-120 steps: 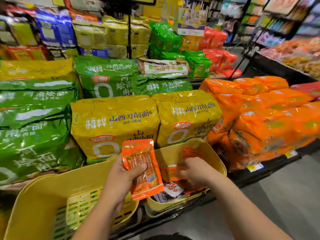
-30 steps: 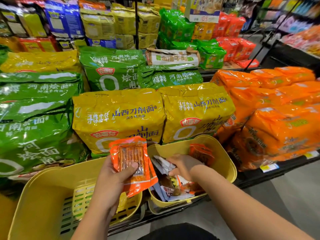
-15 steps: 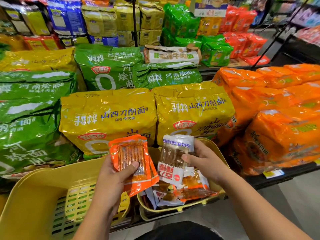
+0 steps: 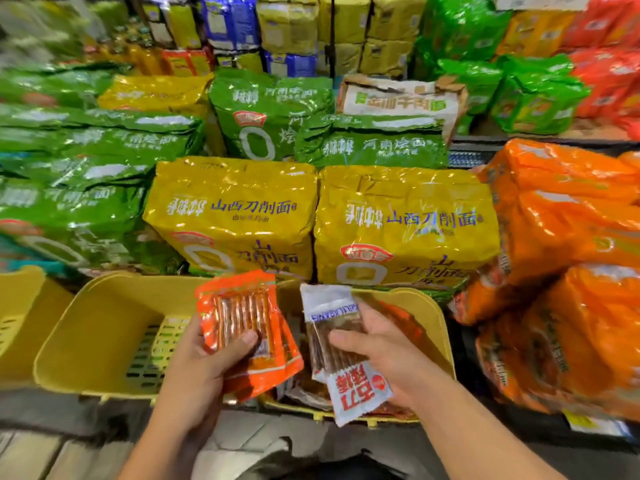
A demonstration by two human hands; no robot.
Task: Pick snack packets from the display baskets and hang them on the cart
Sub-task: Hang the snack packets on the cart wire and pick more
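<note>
My left hand (image 4: 204,368) grips an orange snack packet (image 4: 242,317) with a clear window, thumb across its front, above the gap between two yellow baskets. My right hand (image 4: 377,344) holds a white and clear snack packet (image 4: 343,362) with red print, just above the right yellow basket (image 4: 433,313). More packets lie in that basket under the hand, mostly hidden. The middle yellow basket (image 4: 104,327) to the left shows only its slotted floor. No cart is in view.
Large yellow noodle bags (image 4: 235,216) stand right behind the baskets. Green bags (image 4: 76,209) are stacked to the left and orange bags (image 4: 568,258) to the right. Another yellow basket (image 4: 17,306) sits at the far left. Grey floor runs below the shelf edge.
My right hand went into the right basket and came up holding the white packet. It now holds it lower and tilted. The left hand kept the orange packet. The view shifted left.
</note>
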